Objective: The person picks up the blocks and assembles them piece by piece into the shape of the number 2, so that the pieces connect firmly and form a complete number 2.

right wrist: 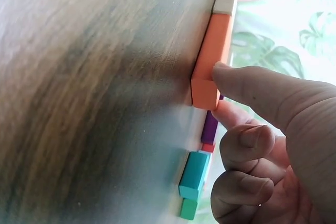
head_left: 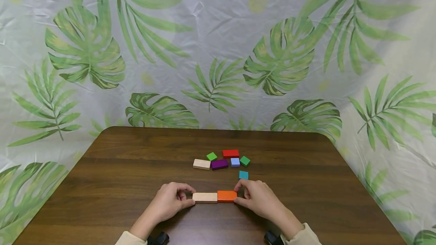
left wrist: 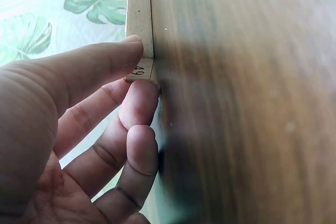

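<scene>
A plain wooden block (head_left: 205,198) and an orange block (head_left: 226,196) lie end to end on the table, their short ends touching. My left hand (head_left: 172,201) pinches the outer end of the wooden block between thumb and index finger. Dark printed marks show on that end in the left wrist view. At the other side, my right hand (head_left: 259,199) pinches the far end of the orange block (right wrist: 211,59) with thumb and index finger. Just beyond the right fingertips sits a teal block (head_left: 243,175), partly hidden by the hand.
Behind the pair are a second wooden block (head_left: 202,164), a purple block (head_left: 219,164), a light green block (head_left: 212,156), a red block (head_left: 231,153), a blue block (head_left: 235,162) and a dark green block (head_left: 245,161). A leaf-patterned cloth (head_left: 218,48) hangs behind the brown table (head_left: 136,169).
</scene>
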The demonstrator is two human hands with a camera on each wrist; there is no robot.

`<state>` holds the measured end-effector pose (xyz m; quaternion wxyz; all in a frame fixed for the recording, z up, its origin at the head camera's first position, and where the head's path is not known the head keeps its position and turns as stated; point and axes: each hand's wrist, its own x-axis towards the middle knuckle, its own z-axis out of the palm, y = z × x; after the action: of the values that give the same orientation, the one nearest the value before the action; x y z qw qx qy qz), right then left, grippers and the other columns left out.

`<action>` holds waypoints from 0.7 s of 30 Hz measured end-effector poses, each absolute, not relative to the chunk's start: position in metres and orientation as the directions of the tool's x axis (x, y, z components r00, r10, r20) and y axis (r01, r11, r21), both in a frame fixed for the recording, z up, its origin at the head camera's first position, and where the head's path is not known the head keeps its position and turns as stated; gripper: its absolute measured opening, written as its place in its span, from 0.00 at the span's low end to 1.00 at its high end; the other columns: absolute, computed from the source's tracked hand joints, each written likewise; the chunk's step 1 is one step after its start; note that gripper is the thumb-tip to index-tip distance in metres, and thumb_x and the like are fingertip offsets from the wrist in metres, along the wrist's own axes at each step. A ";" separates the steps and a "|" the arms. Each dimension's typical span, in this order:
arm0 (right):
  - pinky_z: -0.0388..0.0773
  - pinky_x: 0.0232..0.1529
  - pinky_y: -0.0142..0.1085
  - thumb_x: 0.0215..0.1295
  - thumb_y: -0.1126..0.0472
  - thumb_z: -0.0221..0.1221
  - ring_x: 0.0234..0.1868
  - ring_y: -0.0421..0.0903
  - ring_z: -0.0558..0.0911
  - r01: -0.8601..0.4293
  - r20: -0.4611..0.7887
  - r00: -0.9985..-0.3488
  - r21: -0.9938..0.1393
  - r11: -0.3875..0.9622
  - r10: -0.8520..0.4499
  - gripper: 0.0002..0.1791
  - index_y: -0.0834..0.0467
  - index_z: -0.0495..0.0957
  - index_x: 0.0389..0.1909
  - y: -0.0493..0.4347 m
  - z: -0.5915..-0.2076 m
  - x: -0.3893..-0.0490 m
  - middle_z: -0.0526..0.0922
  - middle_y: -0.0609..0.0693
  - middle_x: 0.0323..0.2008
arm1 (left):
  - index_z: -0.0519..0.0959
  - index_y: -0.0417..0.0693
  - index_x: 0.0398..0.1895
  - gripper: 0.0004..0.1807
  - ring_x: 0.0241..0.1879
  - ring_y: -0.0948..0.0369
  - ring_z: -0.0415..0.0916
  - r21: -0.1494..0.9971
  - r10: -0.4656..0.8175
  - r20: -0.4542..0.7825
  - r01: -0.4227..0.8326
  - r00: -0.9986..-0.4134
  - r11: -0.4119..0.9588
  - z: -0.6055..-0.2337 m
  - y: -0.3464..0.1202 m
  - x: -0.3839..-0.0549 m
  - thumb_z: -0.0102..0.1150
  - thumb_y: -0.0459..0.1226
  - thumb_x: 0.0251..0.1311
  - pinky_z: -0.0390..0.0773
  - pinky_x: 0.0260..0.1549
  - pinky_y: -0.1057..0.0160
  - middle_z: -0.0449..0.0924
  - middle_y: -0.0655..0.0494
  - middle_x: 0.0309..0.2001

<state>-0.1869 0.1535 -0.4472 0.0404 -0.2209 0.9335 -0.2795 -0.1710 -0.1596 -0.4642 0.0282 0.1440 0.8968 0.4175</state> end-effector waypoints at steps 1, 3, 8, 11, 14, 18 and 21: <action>0.60 0.24 0.29 0.67 0.54 0.74 0.17 0.32 0.64 -0.390 0.048 -0.899 -0.541 0.745 -0.435 0.11 0.52 0.84 0.43 0.153 -0.447 -0.187 0.68 0.38 0.18 | 0.91 0.54 0.42 0.10 0.17 0.72 0.65 0.756 0.281 0.070 0.235 -0.957 0.611 -0.464 -0.159 -0.171 0.81 0.39 0.57 0.66 0.19 0.69 0.76 0.66 0.21; 0.60 0.23 0.29 0.67 0.54 0.74 0.17 0.32 0.63 -0.388 0.045 -0.899 -0.543 0.745 -0.435 0.11 0.52 0.84 0.43 0.153 -0.447 -0.186 0.69 0.38 0.18 | 0.91 0.54 0.42 0.10 0.17 0.72 0.65 0.756 0.280 0.071 0.235 -0.957 0.611 -0.464 -0.159 -0.171 0.81 0.39 0.57 0.66 0.19 0.69 0.76 0.66 0.21; 0.60 0.23 0.29 0.66 0.54 0.74 0.17 0.32 0.63 -0.386 0.040 -0.899 -0.543 0.745 -0.437 0.11 0.52 0.85 0.44 0.153 -0.447 -0.185 0.69 0.39 0.18 | 0.91 0.54 0.42 0.10 0.17 0.72 0.65 0.758 0.276 0.073 0.233 -0.958 0.610 -0.465 -0.159 -0.170 0.81 0.39 0.57 0.66 0.19 0.69 0.76 0.66 0.21; 0.60 0.23 0.29 0.66 0.54 0.74 0.18 0.32 0.64 -0.387 0.041 -0.898 -0.544 0.745 -0.437 0.11 0.52 0.85 0.43 0.153 -0.448 -0.184 0.70 0.39 0.18 | 0.91 0.55 0.41 0.10 0.17 0.72 0.65 0.756 0.272 0.075 0.232 -0.959 0.612 -0.465 -0.159 -0.170 0.81 0.39 0.57 0.66 0.20 0.70 0.76 0.66 0.21; 0.60 0.23 0.29 0.66 0.55 0.74 0.18 0.32 0.64 -0.385 0.039 -0.899 -0.547 0.743 -0.437 0.11 0.52 0.84 0.43 0.152 -0.448 -0.184 0.70 0.39 0.18 | 0.91 0.55 0.41 0.10 0.17 0.72 0.65 0.755 0.270 0.076 0.232 -0.960 0.614 -0.466 -0.159 -0.169 0.81 0.39 0.57 0.66 0.20 0.70 0.76 0.66 0.21; 0.60 0.23 0.29 0.66 0.55 0.74 0.17 0.32 0.64 -0.388 0.043 -0.897 -0.550 0.739 -0.439 0.11 0.52 0.84 0.43 0.152 -0.448 -0.184 0.69 0.38 0.18 | 0.91 0.55 0.42 0.10 0.17 0.72 0.65 0.754 0.273 0.078 0.236 -0.959 0.613 -0.466 -0.159 -0.169 0.81 0.39 0.57 0.66 0.20 0.69 0.76 0.67 0.21; 0.59 0.23 0.29 0.66 0.55 0.74 0.17 0.32 0.63 -0.391 0.045 -0.896 -0.550 0.738 -0.442 0.11 0.52 0.84 0.43 0.153 -0.448 -0.183 0.69 0.38 0.18 | 0.91 0.55 0.41 0.10 0.17 0.72 0.65 0.754 0.274 0.080 0.238 -0.958 0.612 -0.466 -0.159 -0.169 0.81 0.39 0.57 0.66 0.20 0.69 0.76 0.67 0.21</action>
<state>-0.1832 0.1526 -0.4476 0.0444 -0.2237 0.9311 -0.2846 -0.1692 -0.1590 -0.4664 0.0217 0.1426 0.8974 0.4169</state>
